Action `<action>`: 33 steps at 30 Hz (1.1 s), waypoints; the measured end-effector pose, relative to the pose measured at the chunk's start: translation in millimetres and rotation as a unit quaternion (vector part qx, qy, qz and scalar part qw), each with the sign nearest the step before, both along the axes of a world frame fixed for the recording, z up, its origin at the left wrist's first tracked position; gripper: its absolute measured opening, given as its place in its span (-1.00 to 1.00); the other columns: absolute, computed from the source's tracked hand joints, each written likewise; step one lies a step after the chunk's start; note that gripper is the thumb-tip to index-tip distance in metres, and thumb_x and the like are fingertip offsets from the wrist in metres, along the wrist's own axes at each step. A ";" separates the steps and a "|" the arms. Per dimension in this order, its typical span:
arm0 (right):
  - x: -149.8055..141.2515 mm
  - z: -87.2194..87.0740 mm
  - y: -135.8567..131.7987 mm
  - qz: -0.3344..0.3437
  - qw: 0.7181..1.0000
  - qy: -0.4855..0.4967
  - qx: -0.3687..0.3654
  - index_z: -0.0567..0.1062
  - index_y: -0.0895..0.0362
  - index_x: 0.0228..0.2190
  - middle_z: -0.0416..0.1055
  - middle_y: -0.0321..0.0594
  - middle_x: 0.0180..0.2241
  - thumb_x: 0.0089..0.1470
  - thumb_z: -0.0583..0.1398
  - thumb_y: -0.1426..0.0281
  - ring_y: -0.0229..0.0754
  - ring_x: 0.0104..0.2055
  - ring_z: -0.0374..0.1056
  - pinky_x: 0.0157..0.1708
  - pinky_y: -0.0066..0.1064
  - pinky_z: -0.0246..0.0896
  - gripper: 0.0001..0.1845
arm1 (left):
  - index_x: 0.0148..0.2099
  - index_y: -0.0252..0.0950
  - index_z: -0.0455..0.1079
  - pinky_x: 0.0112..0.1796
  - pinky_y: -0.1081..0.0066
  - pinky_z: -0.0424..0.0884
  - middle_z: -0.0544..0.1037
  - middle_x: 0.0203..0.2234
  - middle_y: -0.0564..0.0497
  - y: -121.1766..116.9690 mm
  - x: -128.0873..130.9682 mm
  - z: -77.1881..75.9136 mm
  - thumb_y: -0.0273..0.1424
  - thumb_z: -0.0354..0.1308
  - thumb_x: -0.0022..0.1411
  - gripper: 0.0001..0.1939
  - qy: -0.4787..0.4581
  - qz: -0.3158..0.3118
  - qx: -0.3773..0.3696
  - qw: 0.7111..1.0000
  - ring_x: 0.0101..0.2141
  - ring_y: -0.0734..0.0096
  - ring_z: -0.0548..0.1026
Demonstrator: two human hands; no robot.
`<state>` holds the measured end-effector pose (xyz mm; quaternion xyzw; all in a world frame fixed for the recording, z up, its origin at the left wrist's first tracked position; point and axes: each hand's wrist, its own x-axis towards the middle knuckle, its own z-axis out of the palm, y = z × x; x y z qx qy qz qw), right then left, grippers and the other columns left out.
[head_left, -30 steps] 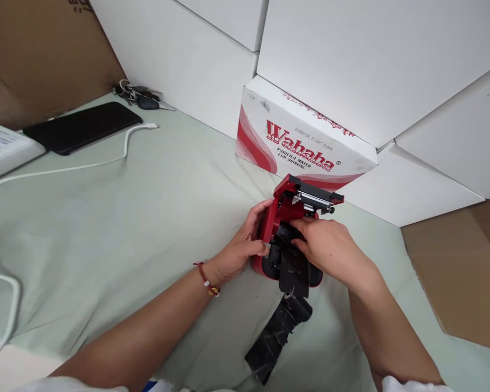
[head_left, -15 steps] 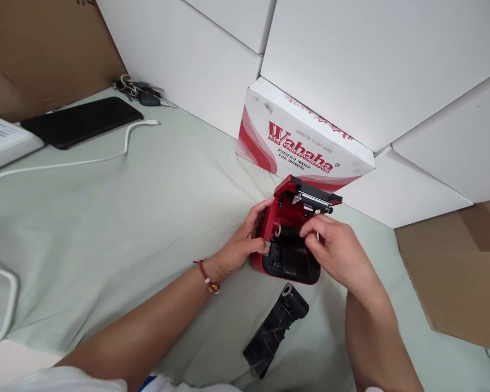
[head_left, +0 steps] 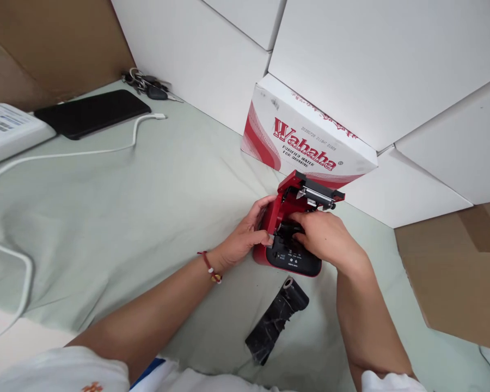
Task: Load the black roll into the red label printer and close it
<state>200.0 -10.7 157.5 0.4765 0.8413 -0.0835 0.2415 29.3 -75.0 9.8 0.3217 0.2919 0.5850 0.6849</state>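
A red and black label printer (head_left: 288,258) stands on the green sheet with its lid (head_left: 316,190) raised. My left hand (head_left: 247,234) grips the printer's left side, its thumb on the near edge and its fingers around the outside. Inside the open compartment, my right hand (head_left: 329,234) has its fingers and thumb closed around a dark ribbon roll (head_left: 288,228), which is mostly hidden by the hand. Icons show on the printer's black front panel. Just in front lies a used black ribbon roll (head_left: 296,294) with a crumpled strip trailing from it.
A Wahaha water carton (head_left: 306,141) stands behind the printer against white boxes (head_left: 330,65). At the left are a black phone (head_left: 93,112), keys (head_left: 151,85), a white box (head_left: 12,133) and a white cable (head_left: 77,153). A cardboard box (head_left: 453,272) is at the right.
My right hand has pushed deeper into the compartment. The dark film that hung over the front panel has gone from there, baring the icons. My left hand keeps its hold.
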 end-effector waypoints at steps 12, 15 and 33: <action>32.6 13.3 -37.5 -0.137 0.953 0.267 0.050 0.72 0.05 0.05 0.55 -0.28 -0.42 0.33 0.24 0.25 -0.19 -0.42 0.37 -0.34 -0.36 0.20 -0.63 | 0.48 0.03 0.35 0.51 -0.11 0.20 0.43 0.52 -0.02 1.4 0.8 -6.0 -0.44 0.44 0.05 -0.05 0.000 -0.002 0.026 1.000 0.53 -0.17 0.28; 79.6 19.8 -59.6 -0.219 0.879 0.424 0.003 0.75 0.06 0.06 0.41 -0.34 -0.51 0.26 0.34 0.20 -0.27 -0.49 0.23 -0.44 -0.42 0.16 -0.60 | 0.49 0.02 0.33 0.52 -0.14 0.20 0.43 0.50 -0.03 1.6 0.2 -3.7 -0.41 0.45 0.04 -0.04 0.004 -0.010 0.021 1.000 0.54 -0.19 0.26; 147.7 -71.0 -125.7 -0.293 0.872 0.386 0.071 0.73 0.08 0.06 0.67 -0.02 0.07 0.41 0.26 0.00 -0.29 -0.47 0.31 -0.26 -0.25 0.50 -0.51 | 0.45 0.03 0.33 0.62 -0.13 0.04 0.33 0.59 0.03 4.5 -2.9 -6.9 -0.44 0.42 -0.03 -0.03 0.029 0.004 0.037 0.999 0.60 -0.17 0.17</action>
